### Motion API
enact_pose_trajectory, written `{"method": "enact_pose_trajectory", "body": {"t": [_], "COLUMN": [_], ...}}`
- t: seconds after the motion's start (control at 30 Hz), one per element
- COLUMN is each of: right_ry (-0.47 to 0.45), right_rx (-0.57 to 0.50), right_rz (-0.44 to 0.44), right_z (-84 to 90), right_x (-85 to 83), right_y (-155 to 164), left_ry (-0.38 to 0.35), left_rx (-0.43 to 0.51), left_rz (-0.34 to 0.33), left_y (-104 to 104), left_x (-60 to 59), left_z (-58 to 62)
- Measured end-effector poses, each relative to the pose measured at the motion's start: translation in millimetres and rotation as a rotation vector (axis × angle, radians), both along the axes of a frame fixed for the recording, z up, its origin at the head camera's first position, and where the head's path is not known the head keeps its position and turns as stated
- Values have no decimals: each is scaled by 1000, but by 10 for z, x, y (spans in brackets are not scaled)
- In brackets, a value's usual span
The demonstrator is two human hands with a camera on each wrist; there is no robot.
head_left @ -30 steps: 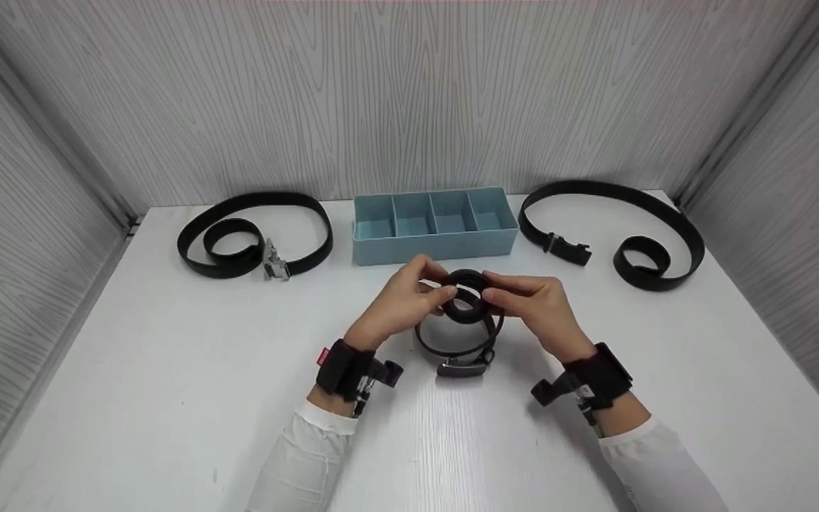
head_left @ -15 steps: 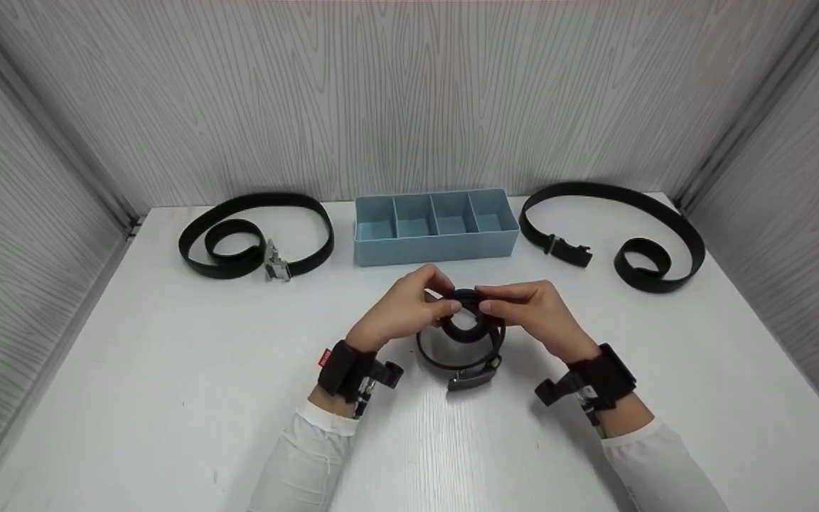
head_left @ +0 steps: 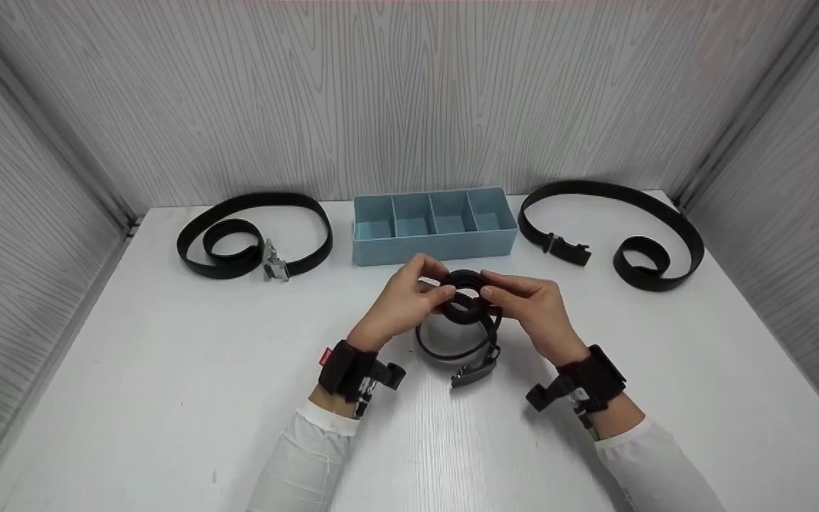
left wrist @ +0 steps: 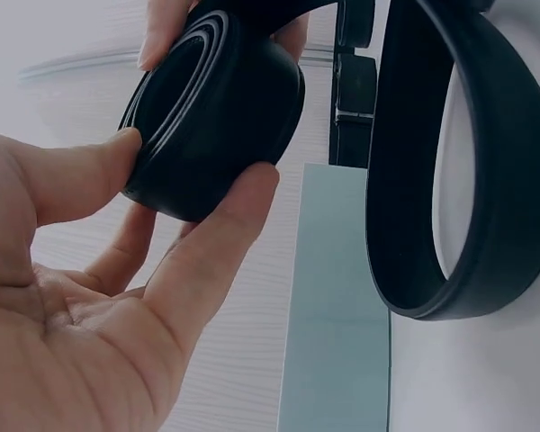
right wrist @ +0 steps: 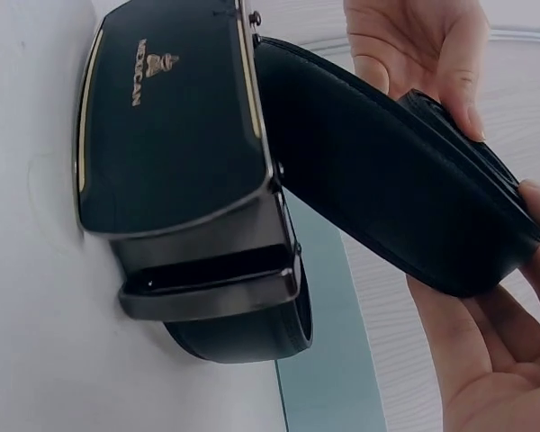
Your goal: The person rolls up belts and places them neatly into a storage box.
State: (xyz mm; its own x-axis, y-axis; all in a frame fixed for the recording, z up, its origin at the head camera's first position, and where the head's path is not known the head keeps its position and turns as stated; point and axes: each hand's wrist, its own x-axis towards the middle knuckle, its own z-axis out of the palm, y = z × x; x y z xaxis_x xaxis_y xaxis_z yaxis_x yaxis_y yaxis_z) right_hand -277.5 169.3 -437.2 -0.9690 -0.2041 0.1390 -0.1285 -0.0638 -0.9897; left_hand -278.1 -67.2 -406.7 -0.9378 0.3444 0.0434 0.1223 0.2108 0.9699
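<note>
On my head view, a black belt (head_left: 228, 269) lies at the upper left of the bench (head_left: 168, 355), partly coiled, its silver buckle (head_left: 276, 263) turned to the inner right. Right of it, my left hand (head_left: 404, 299) reaches into the middle of the frame, a dark wrist strap (head_left: 345, 370) behind it. Its grip is narrowed to a pinch, thumb and fingers on the left side of the coiled belt (head_left: 461, 317), which I have at centre frame, raised off the surface. Above that coil, at upper centre, sits a blue tray (head_left: 434, 247) with four compartments in a row. A loose loop hangs below the coil to a dark plate buckle (right wrist: 166, 117), lettered MEXICAN in my right wrist view; whether it touches the bench I can't tell. On the coil's right side, my right hand (head_left: 541, 306) has the same narrow grip, thumb and fingers pinching the rim. At the upper right lies another black belt (head_left: 694, 245), one end rolled up, its dark buckle (head_left: 569, 251) near the tray.
</note>
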Motion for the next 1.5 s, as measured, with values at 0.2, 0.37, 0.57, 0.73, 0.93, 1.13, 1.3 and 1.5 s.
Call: {"method": "enact_pose_trajectory", "body": {"t": [0.2,0.37,0.57,0.73,0.93,1.13,1.3,1.5], "right_ry": [19,11,-1,5,26,50,68,83], "right_rx": [33,158,219,122,-10,4,55,145], "right_rz": [69,167,187,122,12,3,54,134], "right_z": [33,93,114,70,-8,8,77,152], "right_x": [-17,-35,-26,-17,-14,-5,-5,-4], "right_y": [58,149,172,103,16,31,78,130], "left_ry": [34,36,20,21,17,18,51,87], "left_rx": [-57,-113,-127,-86,-15,2,-64,-155], "left_rz": [-87,-174,-187,-102,10,-8,-85,-137], "left_y": [-41,-68,-51,-17,33,32,-17,-37], "left_x": [18,26,32,23,24,33,31,12], "left_z": [23,43,30,8,9,20,43,21]}}
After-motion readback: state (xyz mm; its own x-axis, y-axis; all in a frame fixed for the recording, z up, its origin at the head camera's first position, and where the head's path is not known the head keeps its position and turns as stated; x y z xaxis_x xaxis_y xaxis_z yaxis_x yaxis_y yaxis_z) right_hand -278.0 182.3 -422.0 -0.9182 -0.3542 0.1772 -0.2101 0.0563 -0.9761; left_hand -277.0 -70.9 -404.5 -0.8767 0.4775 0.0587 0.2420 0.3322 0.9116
